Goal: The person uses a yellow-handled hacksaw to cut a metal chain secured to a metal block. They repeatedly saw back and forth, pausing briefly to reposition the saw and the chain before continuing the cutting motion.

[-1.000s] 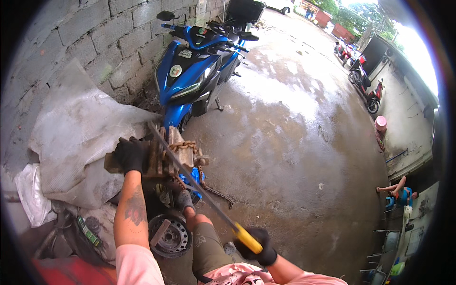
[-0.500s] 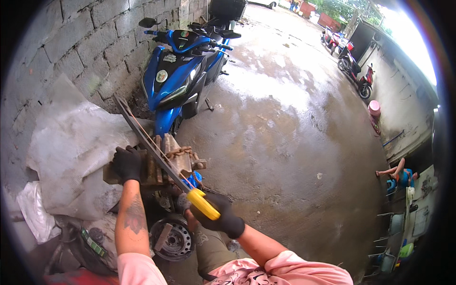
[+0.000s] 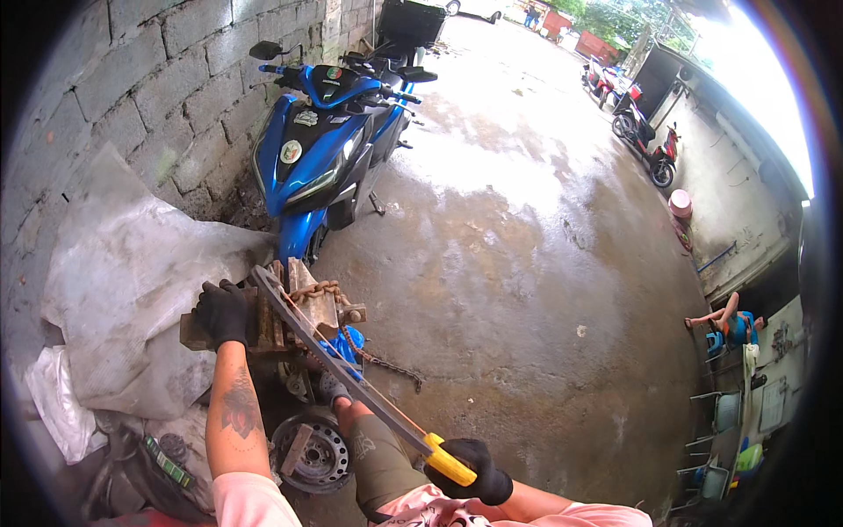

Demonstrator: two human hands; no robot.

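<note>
The person's left hand (image 3: 221, 312), in a black glove, presses down with its fingers curled over the top of a rusty metal block (image 3: 272, 321) that sits at about nine o'clock from the middle of the view, just in front of a blue scooter (image 3: 320, 149) parked along the grey block wall (image 3: 132, 79). The right hand (image 3: 470, 470), also gloved in black, is clenched around the yellow handle of a hacksaw (image 3: 351, 373) at about six o'clock. The saw's long frame runs from that grip up toward ten o'clock, its far end lying across the block just beside the left hand. A rusty chain (image 3: 369, 351) hangs off the block toward four o'clock and trails onto the wet concrete floor (image 3: 527, 290). A crumpled plastic sheet (image 3: 123, 290) lies against the wall at nine o'clock, and a small wheel (image 3: 307, 452) rests on the ground below the block, beside the person's knee.
</note>
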